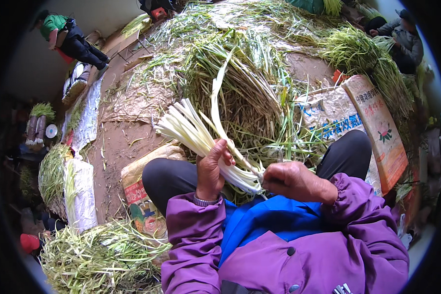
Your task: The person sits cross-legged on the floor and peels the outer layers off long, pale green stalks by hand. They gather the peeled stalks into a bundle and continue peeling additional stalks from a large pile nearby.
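Observation:
My left hand (212, 171) is closed around a bunch of pale leafy stalks (191, 128), with the thumb on top. One longer stalk (216, 99) with a curved, leafy upper part lies along the bunch and reaches up past the thumb. Near the lower ends of the stalks, my right hand (288, 180) has its fingers curled in at the root end of the longer stalk; whether they hold it is hard to tell. Beyond my hands stands a large heap of green and brown stalks (239, 92).
Printed sacks (376, 125) lie at the right, another sack (147, 209) by my left knee. Leaf trimmings (103, 253) are piled lower left. White sheets (84, 194) run along the left. A person in green (70, 33) bends upper left; another person (408, 44) sits upper right.

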